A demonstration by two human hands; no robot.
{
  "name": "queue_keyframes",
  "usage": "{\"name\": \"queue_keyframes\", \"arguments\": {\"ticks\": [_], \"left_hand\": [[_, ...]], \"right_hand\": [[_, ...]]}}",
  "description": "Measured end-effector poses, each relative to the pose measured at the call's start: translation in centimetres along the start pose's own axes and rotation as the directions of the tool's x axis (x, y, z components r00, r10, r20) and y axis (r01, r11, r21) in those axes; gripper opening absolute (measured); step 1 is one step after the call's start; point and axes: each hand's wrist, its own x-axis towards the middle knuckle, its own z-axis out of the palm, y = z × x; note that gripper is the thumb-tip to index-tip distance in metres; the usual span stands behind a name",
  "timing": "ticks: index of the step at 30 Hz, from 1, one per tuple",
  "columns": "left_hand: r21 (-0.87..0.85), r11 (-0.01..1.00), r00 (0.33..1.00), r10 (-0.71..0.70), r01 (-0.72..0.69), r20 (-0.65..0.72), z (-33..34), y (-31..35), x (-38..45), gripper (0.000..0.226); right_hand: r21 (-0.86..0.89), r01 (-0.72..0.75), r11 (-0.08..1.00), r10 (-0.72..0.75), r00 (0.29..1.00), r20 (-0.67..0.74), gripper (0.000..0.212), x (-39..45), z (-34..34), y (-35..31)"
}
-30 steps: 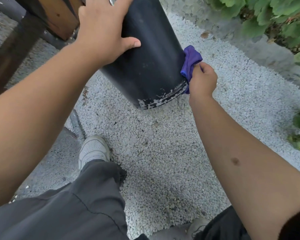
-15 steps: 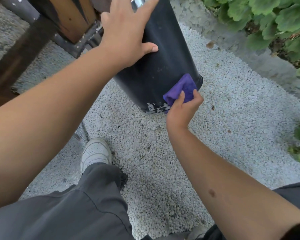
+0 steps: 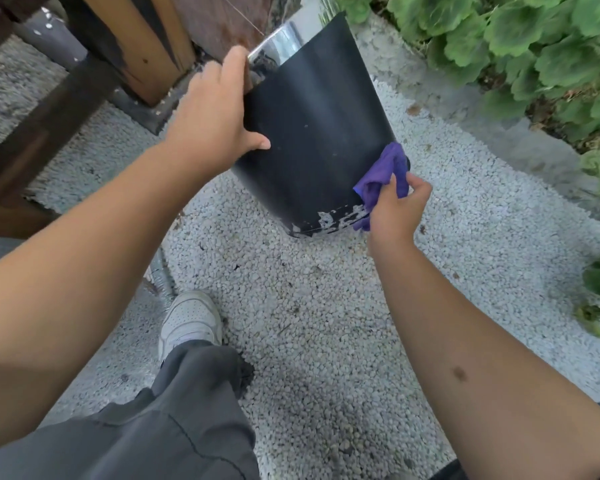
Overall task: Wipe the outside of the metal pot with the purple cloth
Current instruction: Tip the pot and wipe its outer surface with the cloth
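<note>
A tall black metal pot [image 3: 312,133] is held tilted above the white gravel, its shiny rim at the top and chipped paint along its bottom edge. My left hand [image 3: 212,116] grips it at the upper left side, fingers over the rim and thumb on the wall. My right hand [image 3: 395,209] holds the bunched purple cloth [image 3: 385,174] and presses it against the pot's lower right side, near the bottom edge.
White gravel [image 3: 309,306] covers the ground. A wooden post and dark beams [image 3: 129,46] stand at the upper left, close behind the pot. Green leafy plants [image 3: 534,46] line a concrete border on the right. My white shoe [image 3: 191,317] and grey trouser leg are below.
My right hand has slid the cloth from the pot's lower front round to its lower right side. My left hand has shifted up to the rim, and the pot shows more of its top edge.
</note>
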Motion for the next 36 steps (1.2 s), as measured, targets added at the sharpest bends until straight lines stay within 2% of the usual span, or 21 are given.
{"name": "queue_keyframes", "arguments": {"ticks": [4, 6, 9, 12, 20, 27, 33, 36], "left_hand": [[0.082, 0.996, 0.996, 0.029, -0.022, -0.084, 0.1, 0.5, -0.5, 0.103], [0.144, 0.989, 0.997, 0.053, -0.044, -0.062, 0.7, 0.6, -1.3, 0.115], [0.268, 0.956, 0.992, 0.122, -0.122, 0.018, 1.6, -0.1, -2.3, 0.116], [0.332, 0.939, 0.996, 0.085, -0.092, 0.036, 1.9, -0.5, -2.6, 0.118], [0.346, 0.937, 0.998, 0.041, -0.052, 0.038, 1.8, -0.3, -2.6, 0.118], [0.373, 0.926, 0.997, 0.045, -0.063, 0.056, 1.9, 0.0, -2.0, 0.12], [0.421, 0.899, 0.992, 0.125, -0.125, 0.027, 2.3, 1.3, -2.5, 0.119], [0.318, 0.921, 0.971, 0.238, -0.226, 0.002, 2.0, 0.9, -2.5, 0.115]], "right_hand": [[-0.101, 0.115, 0.988, -0.119, 0.992, -0.034, 0.015, 1.2, -0.5, -0.9], [-0.169, 0.111, 0.979, -0.111, 0.994, 0.008, 0.011, 1.5, -0.7, -0.5], [-0.225, 0.129, 0.966, -0.123, 0.992, 0.038, 0.006, 1.2, -0.5, 0.4], [-0.21, 0.162, 0.964, -0.157, 0.987, 0.04, 0.012, 0.7, 0.1, 0.5], [-0.146, 0.211, 0.967, -0.208, 0.978, 0.033, 0.009, -2.3, 1.0, 2.3], [-0.165, 0.24, 0.957, -0.224, 0.968, 0.112, 0.043, -5.4, 1.6, 5.1], [-0.206, 0.191, 0.96, -0.164, 0.977, 0.14, 0.049, -6.5, 1.1, 6.6], [-0.208, 0.148, 0.967, -0.121, 0.983, 0.136, 0.047, -6.1, 0.7, 6.7]]}}
